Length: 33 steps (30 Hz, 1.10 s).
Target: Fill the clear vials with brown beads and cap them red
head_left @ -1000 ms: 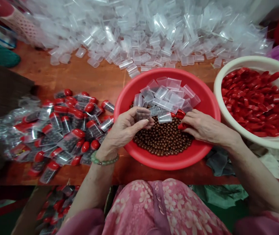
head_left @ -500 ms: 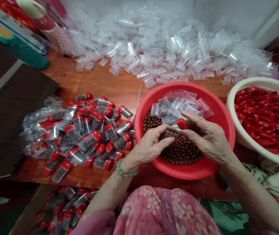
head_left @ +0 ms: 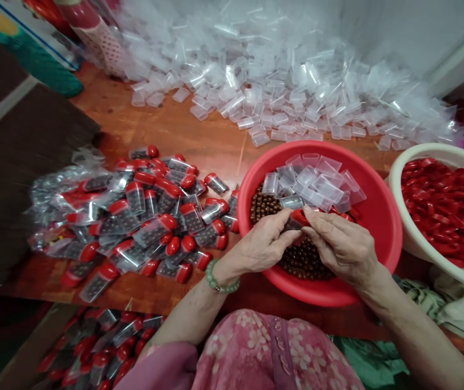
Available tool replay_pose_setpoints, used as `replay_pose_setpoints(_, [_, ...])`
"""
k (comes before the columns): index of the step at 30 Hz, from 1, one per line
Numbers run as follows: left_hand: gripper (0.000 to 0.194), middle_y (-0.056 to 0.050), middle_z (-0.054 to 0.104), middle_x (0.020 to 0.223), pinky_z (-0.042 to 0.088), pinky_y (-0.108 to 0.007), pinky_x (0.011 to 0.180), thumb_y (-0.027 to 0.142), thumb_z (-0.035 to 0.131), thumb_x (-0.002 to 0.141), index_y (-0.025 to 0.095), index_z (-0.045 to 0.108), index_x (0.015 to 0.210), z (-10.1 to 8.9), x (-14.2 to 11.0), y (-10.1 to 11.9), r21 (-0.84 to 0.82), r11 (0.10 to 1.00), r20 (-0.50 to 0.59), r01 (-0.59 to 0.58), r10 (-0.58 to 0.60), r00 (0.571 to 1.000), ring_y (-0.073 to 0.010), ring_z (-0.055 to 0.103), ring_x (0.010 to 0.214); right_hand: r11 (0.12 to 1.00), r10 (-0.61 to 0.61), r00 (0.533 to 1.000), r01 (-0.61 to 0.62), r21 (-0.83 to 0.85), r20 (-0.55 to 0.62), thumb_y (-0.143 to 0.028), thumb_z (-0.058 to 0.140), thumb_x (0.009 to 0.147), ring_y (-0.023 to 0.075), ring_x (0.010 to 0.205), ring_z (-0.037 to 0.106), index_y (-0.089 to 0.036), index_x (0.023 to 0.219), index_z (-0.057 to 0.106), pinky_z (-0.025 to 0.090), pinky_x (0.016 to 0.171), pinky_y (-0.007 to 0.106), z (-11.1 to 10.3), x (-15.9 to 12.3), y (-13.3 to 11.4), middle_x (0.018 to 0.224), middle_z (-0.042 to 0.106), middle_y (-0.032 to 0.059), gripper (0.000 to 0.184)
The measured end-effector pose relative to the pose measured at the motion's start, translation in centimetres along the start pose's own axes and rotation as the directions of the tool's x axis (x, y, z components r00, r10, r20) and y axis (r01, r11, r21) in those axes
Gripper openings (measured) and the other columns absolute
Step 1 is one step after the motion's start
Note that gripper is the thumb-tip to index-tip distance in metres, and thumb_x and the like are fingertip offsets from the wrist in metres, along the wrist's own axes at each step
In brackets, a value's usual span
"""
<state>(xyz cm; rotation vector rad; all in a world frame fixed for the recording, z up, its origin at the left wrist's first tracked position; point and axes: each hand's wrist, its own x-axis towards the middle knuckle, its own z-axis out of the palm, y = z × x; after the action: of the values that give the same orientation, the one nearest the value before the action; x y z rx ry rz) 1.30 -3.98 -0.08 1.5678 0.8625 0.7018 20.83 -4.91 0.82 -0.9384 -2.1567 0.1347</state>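
Red-capped vial, between left hand and right hand, over red basin

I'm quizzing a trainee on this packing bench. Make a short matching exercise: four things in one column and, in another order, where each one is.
Things:
1. red caps
2. brown beads
3. filled capped tubes
4. green bead bracelet

Places:
A. left wrist
B. cream bowl
C. table
D. red basin

Pairs: 1-B, 2-D, 3-C, 4-A
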Motion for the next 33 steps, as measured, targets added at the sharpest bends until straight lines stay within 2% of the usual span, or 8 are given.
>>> replay_pose_setpoints(3, [0.015,-0.003,0.062,0.087,0.05,-0.029,0.076,0.03,0.048,0.098,0.017,0.056,0.098,-0.1,0.1,-0.1,-0.01,1.0,0.051,-0.018,0.018,0.999,-0.0151,0.054,0.077,1.0,-0.027,1.0,0.027,-0.016,0.013,-0.01,0.064,0.091,0.0206,0.091,0.078,-0.024,0.133,0.066,0.066,0.083,0.031,-0.2,-0.2,0.1,0.107,0.08,0.0085,0.044])
replay_pose_setpoints(9, [0.012,-0.005,0.063,0.09,0.048,-0.034,0.079,0.027,0.046,0.097,0.017,0.054,0.097,0.0,0.2,0.0,0.153,0.986,0.056,-0.066,0.058,0.997,-0.0182,0.057,0.08,0.973,0.135,0.99,-0.139,0.182,0.038,-0.013,0.067,0.09,0.0179,0.083,0.074,-0.027,0.116,0.075,0.064,0.073,0.029,-0.5,0.1,0.4,0.096,0.076,0.0064,0.031])
replay_pose_setpoints(16, [0.012,-0.003,0.064,0.086,0.05,-0.034,0.087,0.028,0.05,0.097,0.019,0.057,0.098,-0.1,0.3,0.1,0.039,0.999,0.002,-0.019,0.019,1.0,-0.0194,0.06,0.086,0.997,0.004,0.993,-0.014,0.081,0.117,-0.016,0.07,0.089,0.0226,0.101,0.071,-0.026,0.147,0.053,0.063,0.081,0.033,-0.2,-0.3,0.4,0.112,0.068,0.0133,0.061])
replay_pose_setpoints(22, [0.028,0.0,0.054,0.079,0.044,-0.027,0.069,0.044,0.044,0.101,0.018,0.055,0.096,-0.2,0.4,0.4,-0.094,0.995,-0.027,0.046,-0.049,0.998,-0.0137,0.05,0.071,0.954,0.12,0.965,-0.178,0.243,0.235,-0.021,0.068,0.091,0.0202,0.104,0.067,-0.028,0.142,0.059,0.06,0.089,0.036,-0.8,0.2,0.9,0.114,0.066,0.0105,0.052])
replay_pose_setpoints(25, [0.028,0.001,0.055,0.08,0.042,-0.026,0.07,0.046,0.046,0.101,0.019,0.053,0.096,-0.3,0.5,0.3,-0.196,0.98,-0.026,0.039,-0.045,0.999,-0.0128,0.052,0.073,0.871,0.268,0.921,-0.357,0.337,0.284,-0.023,0.068,0.091,0.0193,0.103,0.069,-0.027,0.135,0.065,0.058,0.092,0.036,-1.5,0.3,1.1,0.112,0.071,0.0084,0.044])
replay_pose_setpoints(28, [0.029,0.001,0.056,0.081,0.042,-0.026,0.071,0.046,0.045,0.102,0.019,0.054,0.097,-0.4,0.5,0.3,-0.181,0.983,-0.042,0.042,-0.051,0.998,-0.0128,0.053,0.075,0.675,0.506,0.805,-0.593,0.438,0.309,-0.032,0.075,0.087,0.0166,0.081,0.072,-0.024,0.122,0.071,0.061,0.078,0.031,-1.9,0.4,1.2,0.097,0.076,0.0048,0.036])
replay_pose_setpoints(30, [0.028,0.001,0.056,0.082,0.041,-0.025,0.072,0.044,0.045,0.102,0.019,0.055,0.099,-0.5,0.5,0.4,-0.124,0.991,-0.017,0.053,-0.055,0.998,-0.0129,0.053,0.076,0.569,0.589,0.752,-0.645,0.51,0.295,-0.037,0.079,0.083,0.0149,0.069,0.071,-0.022,0.111,0.073,0.06,0.067,0.027,-1.9,0.5,1.2,0.087,0.077,0.0026,0.033])
replay_pose_setpoints(33, [0.027,0.001,0.056,0.083,0.041,-0.026,0.072,0.042,0.045,0.102,0.018,0.057,0.102,-0.5,0.5,0.5,-0.065,0.996,0.044,0.065,-0.062,0.997,-0.0132,0.052,0.077,0.683,0.504,0.836,-0.539,0.492,0.217,-0.035,0.076,0.086,0.0164,0.079,0.074,-0.021,0.099,0.075,0.06,0.075,0.029,-1.4,1.1,0.8,0.09,0.078,0.0032,0.019])
